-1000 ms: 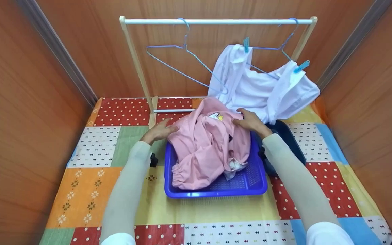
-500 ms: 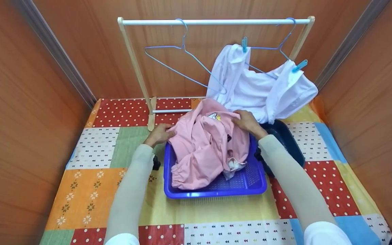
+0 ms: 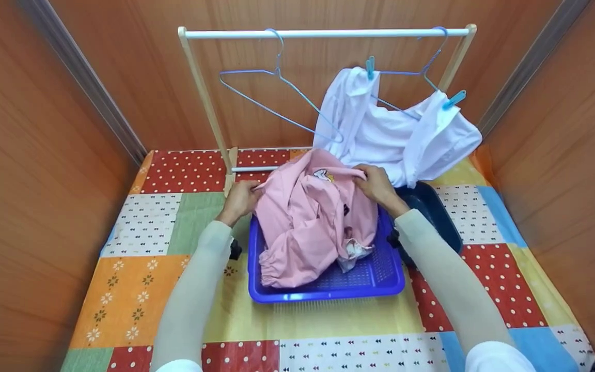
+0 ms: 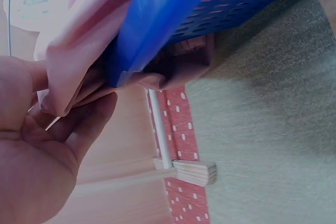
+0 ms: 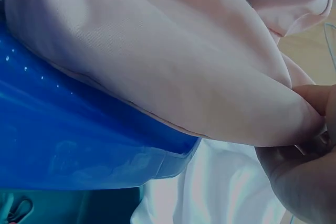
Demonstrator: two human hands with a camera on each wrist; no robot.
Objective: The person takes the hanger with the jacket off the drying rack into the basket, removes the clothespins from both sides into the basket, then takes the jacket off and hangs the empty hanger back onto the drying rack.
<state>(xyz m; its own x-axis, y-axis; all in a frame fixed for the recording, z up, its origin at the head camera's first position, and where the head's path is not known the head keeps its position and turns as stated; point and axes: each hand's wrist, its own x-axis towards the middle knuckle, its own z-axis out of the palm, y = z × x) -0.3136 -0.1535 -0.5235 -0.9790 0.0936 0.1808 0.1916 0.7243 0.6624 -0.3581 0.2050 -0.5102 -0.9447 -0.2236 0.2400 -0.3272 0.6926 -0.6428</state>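
Observation:
A pink garment [image 3: 302, 222] with an elastic cuff and a small white and yellow print lies bunched in a blue perforated basket [image 3: 328, 295]. My left hand [image 3: 240, 200] pinches its edge at the far left corner of the basket; in the left wrist view the thumb and fingers of that hand [image 4: 42, 145] close on a fold of the pink cloth [image 4: 79, 30]. On the far right side my right hand [image 3: 378, 188] grips another edge, and the right wrist view has the cloth [image 5: 173, 61] running into the fingers of this hand [image 5: 304, 166]. A whitish piece [image 3: 354, 251] shows under the pink cloth.
Behind the basket stands a rack with a white rail [image 3: 328, 34]. A bare blue hanger [image 3: 277, 77] hangs at left; a white shirt [image 3: 385, 134] hangs at right, held by teal clothespins [image 3: 454, 99]. A dark tray [image 3: 434, 212] sits right of the basket. Wooden panels [image 3: 44, 206] enclose the sides.
My left hand has gone from lying loosely against the cloth to pinching its edge. My right hand has closed on the far right edge, lifting it slightly. The basket stays put.

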